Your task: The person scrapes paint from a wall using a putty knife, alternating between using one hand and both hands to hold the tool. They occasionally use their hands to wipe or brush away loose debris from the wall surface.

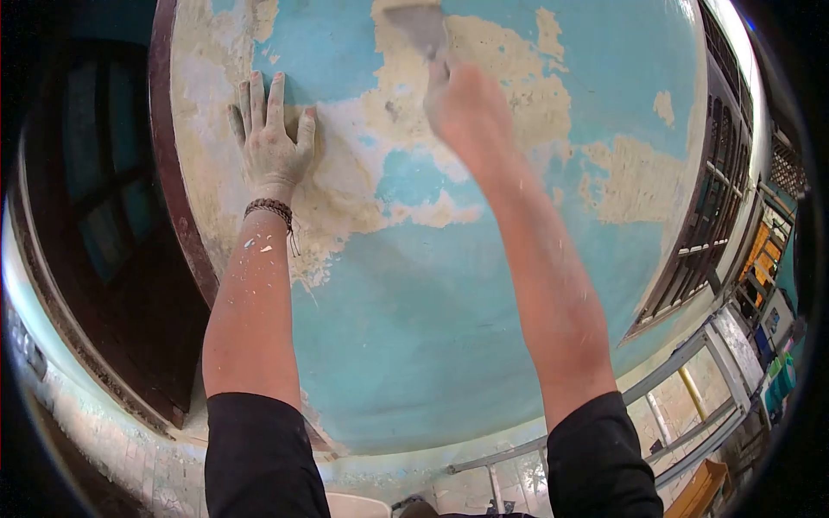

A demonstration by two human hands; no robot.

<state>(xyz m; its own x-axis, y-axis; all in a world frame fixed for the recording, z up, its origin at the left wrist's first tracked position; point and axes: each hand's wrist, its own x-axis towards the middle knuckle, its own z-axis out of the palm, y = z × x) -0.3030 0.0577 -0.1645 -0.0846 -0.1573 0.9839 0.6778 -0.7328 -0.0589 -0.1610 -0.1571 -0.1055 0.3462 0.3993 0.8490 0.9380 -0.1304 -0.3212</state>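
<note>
My left hand [275, 148] lies flat on the wall at the upper left, fingers spread and dusty, with a braided bracelet at the wrist. Higher up and to the right, my right hand [466, 108] is wrapped round the handle of a scraper [421, 28]. Motion blurs this hand and the tool. The scraper's wide blade is over a bare beige patch near the top edge. Turquoise paint [414, 302] covers much of the wall, broken by pale, peeled areas. Flecks of paint stick to my left forearm.
A dark door [104, 198] stands at the left. Barred window shutters [712, 181] are at the right. Below them, a metal ladder-like frame [691, 345] leans near the wall. A pale bucket rim [358, 502] shows at the bottom, on a floor strewn with flakes.
</note>
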